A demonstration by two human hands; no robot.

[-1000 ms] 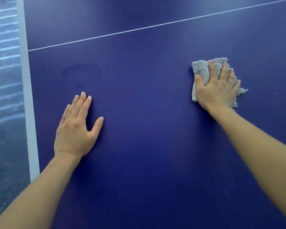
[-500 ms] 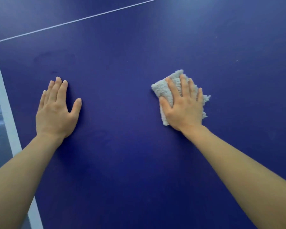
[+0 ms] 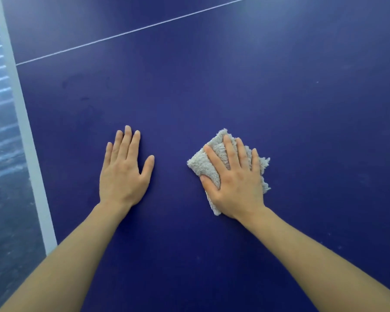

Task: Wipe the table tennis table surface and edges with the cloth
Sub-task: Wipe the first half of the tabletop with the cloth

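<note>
The dark blue table tennis table (image 3: 291,109) fills the head view. A folded grey fluffy cloth (image 3: 203,161) lies flat on it, right of centre. My right hand (image 3: 233,183) presses down on the cloth with straight, spread fingers and covers most of it. My left hand (image 3: 124,172) rests flat on the bare table surface a short way to the left of the cloth, fingers straight, holding nothing.
The table's white edge stripe (image 3: 32,154) runs down the left side, with dark floor (image 3: 5,199) beyond it. A thin white centre line (image 3: 133,31) crosses the far part of the table. Faint smudges (image 3: 83,86) show on the surface ahead of my left hand.
My right hand has slid the cloth leftward and toward me across the table, closer to my left hand. The left hand still lies flat on the table.
</note>
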